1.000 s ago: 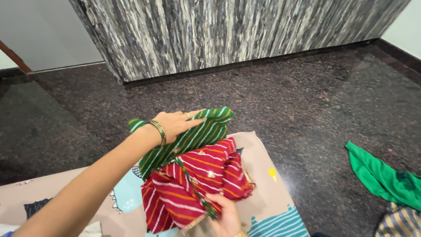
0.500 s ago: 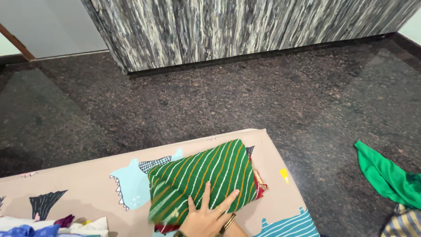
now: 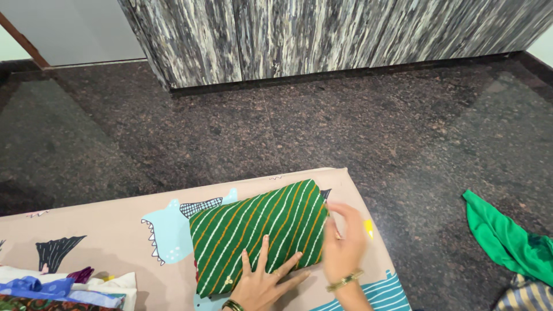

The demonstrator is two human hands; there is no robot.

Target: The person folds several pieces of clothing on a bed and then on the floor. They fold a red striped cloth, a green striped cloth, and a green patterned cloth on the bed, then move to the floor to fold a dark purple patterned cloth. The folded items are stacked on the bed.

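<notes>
A folded green cloth with orange and white stripes (image 3: 253, 230) lies on a beige sheet printed with cartoon animals (image 3: 109, 242). My left hand (image 3: 266, 282) rests flat on the cloth's near edge, fingers spread. My right hand (image 3: 344, 245), a gold bangle on its wrist, is blurred beside the cloth's right edge, touching or just off it. The red striped part of the cloth is folded out of sight.
More folded cloths in blue, white and dark red (image 3: 63, 288) lie at the sheet's left near corner. A bright green cloth (image 3: 507, 242) and a striped one (image 3: 527, 294) lie on the dark speckled floor (image 3: 345, 126) at right. A streaked grey cabinet (image 3: 322, 34) stands behind.
The red striped part was folded under, leaving a green bundle. My left hand came down from the far end to press the near edge. My right hand came up beside the right edge.
</notes>
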